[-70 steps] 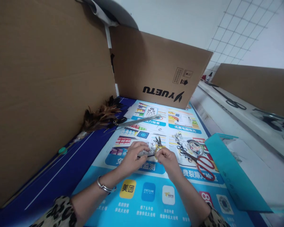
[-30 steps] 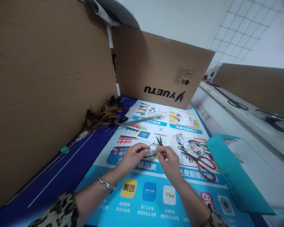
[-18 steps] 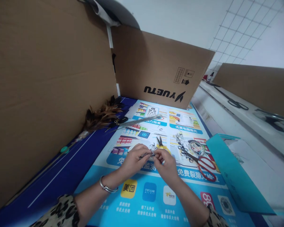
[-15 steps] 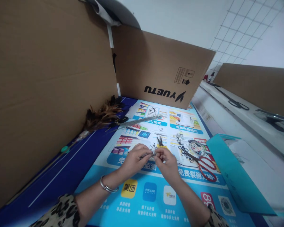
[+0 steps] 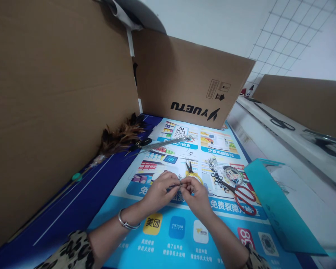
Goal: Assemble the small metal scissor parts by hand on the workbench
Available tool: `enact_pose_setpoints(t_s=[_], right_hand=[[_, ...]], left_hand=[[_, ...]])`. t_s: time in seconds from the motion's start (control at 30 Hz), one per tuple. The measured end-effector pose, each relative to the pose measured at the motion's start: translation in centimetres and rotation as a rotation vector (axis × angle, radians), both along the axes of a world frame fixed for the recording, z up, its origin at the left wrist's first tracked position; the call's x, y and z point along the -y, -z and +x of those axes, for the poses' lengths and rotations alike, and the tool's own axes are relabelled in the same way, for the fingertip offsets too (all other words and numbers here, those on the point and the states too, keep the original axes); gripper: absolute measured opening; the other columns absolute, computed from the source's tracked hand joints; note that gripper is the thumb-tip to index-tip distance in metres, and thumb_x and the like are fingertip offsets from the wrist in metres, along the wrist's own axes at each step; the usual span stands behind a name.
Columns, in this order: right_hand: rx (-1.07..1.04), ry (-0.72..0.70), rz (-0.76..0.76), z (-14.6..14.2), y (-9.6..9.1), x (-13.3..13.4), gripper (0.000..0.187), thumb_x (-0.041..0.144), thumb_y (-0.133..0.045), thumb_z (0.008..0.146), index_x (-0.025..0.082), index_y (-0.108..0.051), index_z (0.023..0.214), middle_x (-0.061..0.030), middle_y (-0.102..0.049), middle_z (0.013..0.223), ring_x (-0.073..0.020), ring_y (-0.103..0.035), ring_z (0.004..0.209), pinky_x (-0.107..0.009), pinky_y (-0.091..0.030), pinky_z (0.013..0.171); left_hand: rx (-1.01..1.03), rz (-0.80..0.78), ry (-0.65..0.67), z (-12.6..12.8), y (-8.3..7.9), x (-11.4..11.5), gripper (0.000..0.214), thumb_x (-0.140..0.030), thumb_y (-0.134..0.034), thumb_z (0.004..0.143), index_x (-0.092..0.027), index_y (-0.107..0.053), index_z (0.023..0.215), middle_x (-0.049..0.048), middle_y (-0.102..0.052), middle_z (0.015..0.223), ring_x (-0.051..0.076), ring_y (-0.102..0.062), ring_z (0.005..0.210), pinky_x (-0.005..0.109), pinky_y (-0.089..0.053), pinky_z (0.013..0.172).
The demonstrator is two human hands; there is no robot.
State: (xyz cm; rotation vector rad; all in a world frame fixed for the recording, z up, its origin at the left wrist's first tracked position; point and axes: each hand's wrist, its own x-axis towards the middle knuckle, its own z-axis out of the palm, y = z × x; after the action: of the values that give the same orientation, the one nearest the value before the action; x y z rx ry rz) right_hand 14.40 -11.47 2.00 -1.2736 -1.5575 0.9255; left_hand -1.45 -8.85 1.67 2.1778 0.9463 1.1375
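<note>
My left hand (image 5: 165,188) and my right hand (image 5: 194,192) meet over the printed sheet, fingertips pinched close together. Between them is something small, thin and dark, mostly covered by the fingers, so its kind cannot be made out. Just beyond the right hand lie yellow-handled pliers (image 5: 189,168), dark jaws pointing away. To the right of that hand, red-handled scissors (image 5: 245,198) rest near a pile of small black and clear loops (image 5: 217,173). A round clear piece (image 5: 233,175) sits beside the pile.
A long silver metal tool (image 5: 168,142) lies behind the hands. At left is a brown feather duster (image 5: 119,138) along a cardboard wall (image 5: 58,93). Another cardboard panel (image 5: 193,74) stands at the back. A teal folder (image 5: 282,213) lies on the right.
My right hand has shifted slightly left and the fingertips of both hands have drawn closer together. More of the pliers' yellow handles shows. The other things lie as before.
</note>
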Motion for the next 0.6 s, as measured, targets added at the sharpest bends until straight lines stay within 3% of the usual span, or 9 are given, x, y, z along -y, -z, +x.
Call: enact_pose_setpoints(t_s=[0.6], right_hand=[[-0.044,-0.060,-0.018,0.14,-0.10,0.01,0.022,0.012,-0.050,0.073,0.018,-0.054,0.094,0.0005,-0.056,0.075,-0.0099,-0.052,0.061,-0.021,-0.043,0.056]], left_hand=[[-0.100,0.106,-0.012,0.00,0.54,-0.05,0.015,-0.014,-0.049,0.082,-0.018,-0.063,0.087,0.0055,-0.058,0.083,0.017,-0.051,0.081,0.032,-0.041,0.074]])
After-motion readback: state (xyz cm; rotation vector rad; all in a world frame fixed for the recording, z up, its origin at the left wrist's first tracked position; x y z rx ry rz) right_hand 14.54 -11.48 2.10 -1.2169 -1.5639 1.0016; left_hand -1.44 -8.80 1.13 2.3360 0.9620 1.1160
